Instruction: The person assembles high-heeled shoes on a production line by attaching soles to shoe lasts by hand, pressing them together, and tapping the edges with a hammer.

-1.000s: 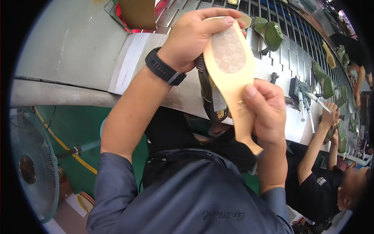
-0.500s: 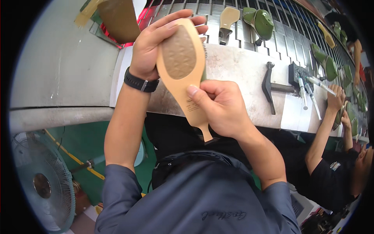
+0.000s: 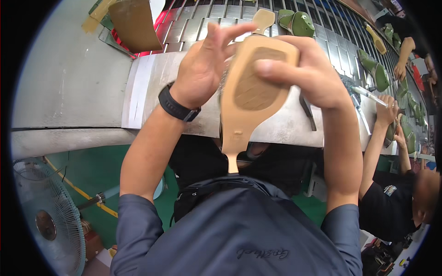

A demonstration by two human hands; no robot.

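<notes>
A high-heeled shoe (image 3: 237, 122) is held above the bench edge with its tan sole facing me. Its toe end points away and its slim heel hangs toward my body. The brown forefoot patch is partly covered by the thumb of my right hand (image 3: 317, 76), which grips the toe end from the right. My left hand (image 3: 200, 73), a black band at its wrist, is beside the sole's left edge with fingers apart; whether it touches the shoe I cannot tell. The shoe's upper is mostly hidden, except for a glittery strip along the left edge.
Behind my hands runs a slatted metal conveyor (image 3: 221, 23) carrying a tan-soled shoe (image 3: 264, 20) and green shoes (image 3: 297, 24). A hammer (image 3: 307, 112) and syringes (image 3: 366, 94) lie on the bench (image 3: 285, 129). At right a co-worker's hands (image 3: 386, 110) hold a shoe. A fan (image 3: 46, 225) stands lower left.
My right hand has shifted from the shoe's narrow middle up to its toe end. My left hand has come off the toe, fingers spreading. The shoe has tilted and moved slightly right.
</notes>
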